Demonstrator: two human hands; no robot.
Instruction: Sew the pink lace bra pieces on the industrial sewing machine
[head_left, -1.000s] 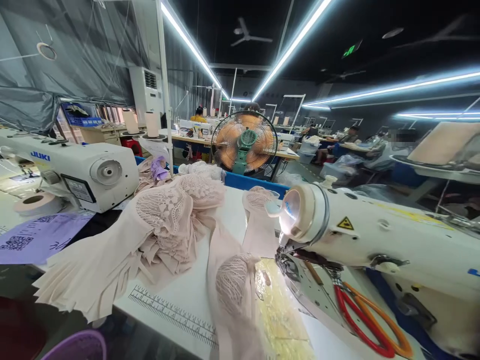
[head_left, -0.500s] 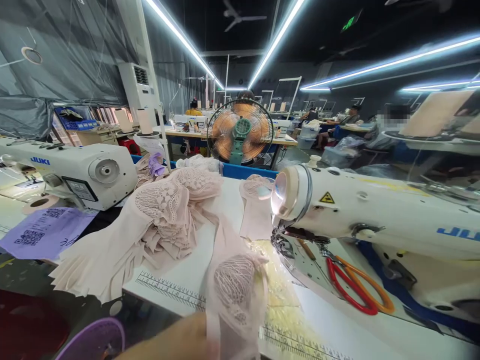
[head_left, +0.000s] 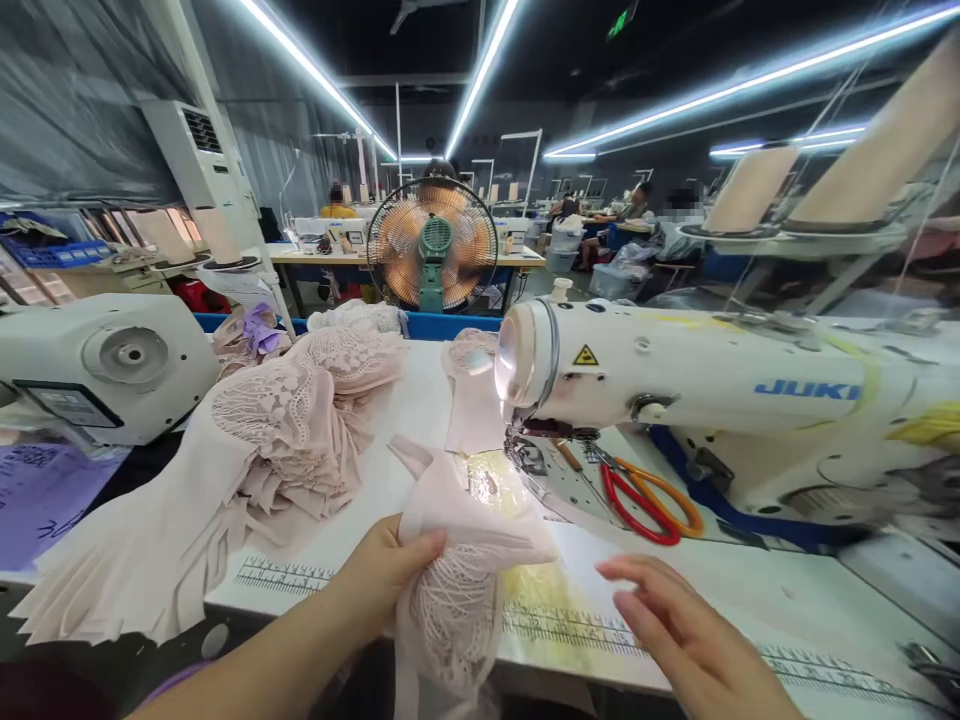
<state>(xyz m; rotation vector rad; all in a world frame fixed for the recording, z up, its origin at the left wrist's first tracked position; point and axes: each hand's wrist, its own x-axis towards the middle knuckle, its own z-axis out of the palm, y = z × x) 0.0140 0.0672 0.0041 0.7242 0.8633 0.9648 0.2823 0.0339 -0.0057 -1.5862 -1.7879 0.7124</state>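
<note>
My left hand [head_left: 390,565] pinches a pale pink lace fabric piece [head_left: 457,600], thumb on top, at the front edge of the sewing table. The lower end of this piece hangs over the edge. To its right, my right hand [head_left: 675,625] hovers over the table with fingers apart, holding nothing. Beyond the hands is a white sewing machine [head_left: 622,365], its needle area lit. Another pale pink piece [head_left: 476,400] lies flat left of the machine head. A large pile of similar lace pieces [head_left: 277,420] spreads over the table on the left.
Scissors with red and orange handles [head_left: 645,500] lie by the machine base. Printed rulers [head_left: 570,625] run along the table's front edge. A second sewing machine [head_left: 112,365] stands at left, near a purple paper [head_left: 52,500]. A fan [head_left: 435,240] stands behind the table.
My right hand has come into view at the lower right. My left hand has moved up with the lace piece, whose upper part is now folded over. The view has swung right.
</note>
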